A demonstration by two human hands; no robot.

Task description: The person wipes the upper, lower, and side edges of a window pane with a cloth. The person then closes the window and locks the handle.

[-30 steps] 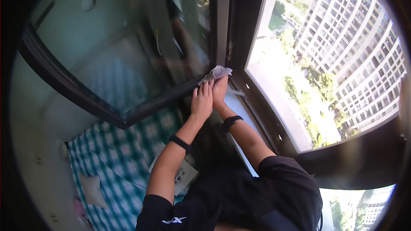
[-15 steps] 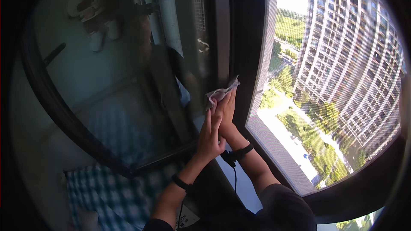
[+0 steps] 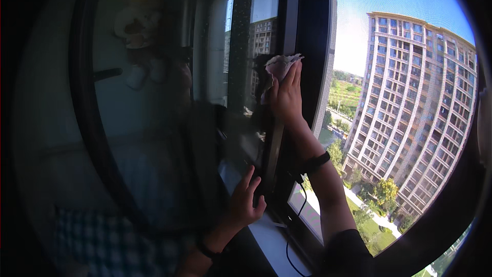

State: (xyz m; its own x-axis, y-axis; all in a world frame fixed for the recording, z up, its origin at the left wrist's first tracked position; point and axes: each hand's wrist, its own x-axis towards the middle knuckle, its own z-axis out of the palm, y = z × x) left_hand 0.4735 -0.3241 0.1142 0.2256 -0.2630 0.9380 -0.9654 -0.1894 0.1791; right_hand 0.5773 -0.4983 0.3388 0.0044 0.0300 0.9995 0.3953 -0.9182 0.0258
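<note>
My right hand (image 3: 288, 98) reaches up along the dark window frame (image 3: 311, 25). It holds a crumpled pale pinkish cloth (image 3: 281, 67) against the glass edge beside the frame, fingers pointing upward over it. Lower and to the left, my left hand (image 3: 244, 204) hovers apart from the cloth, its fingers spread and holding nothing. Each wrist wears a black band; a thin black cable (image 3: 288, 249) hangs from the right one.
On the left stands an open window sash (image 3: 95, 123) with a dark handle (image 3: 108, 74); its glass carries reflections. A white sill (image 3: 277, 243) lies below my hands. Blue-green checkered fabric (image 3: 102, 241) is at lower left. Through the mesh screen on the right shows a tall building (image 3: 405, 102).
My hands, together at the cloth before, have separated. The right has moved up the frame with the cloth; the left has dropped away and opened. The view has tilted upward.
</note>
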